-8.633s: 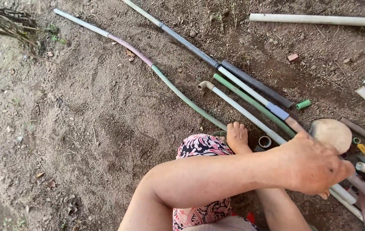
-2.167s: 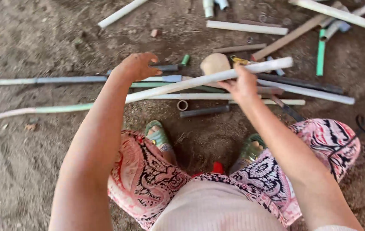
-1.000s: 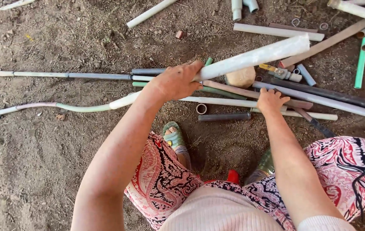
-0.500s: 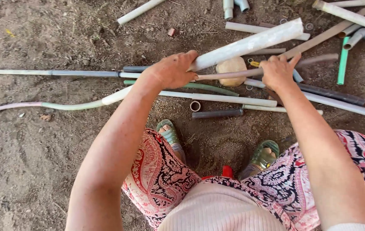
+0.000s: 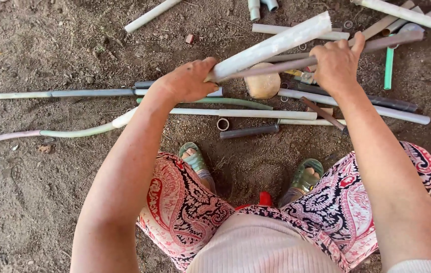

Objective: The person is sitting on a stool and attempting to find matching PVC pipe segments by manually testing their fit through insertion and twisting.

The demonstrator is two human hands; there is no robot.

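- My left hand [image 5: 187,81] is wrapped tight around the near end of the thick white PVC pipe [image 5: 276,44]; the pipe runs up toward 2 o'clock, off the ground.
- My right hand [image 5: 337,63] is closed around the thin dark rod [image 5: 392,41], which runs just under the white pipe and sticks out toward 3 o'clock.
- I can't tell whether rod and pipe touch between the hands.
- I'd keep both grips firm, wrists level, rod parallel to the pipe.
- Clutter sits right below: a round tan stone [image 5: 263,83] at 6 o'clock of the pipe, and the long white pipe on the dirt [image 5: 245,113].
- I'd lift clear of them before swinging either end.
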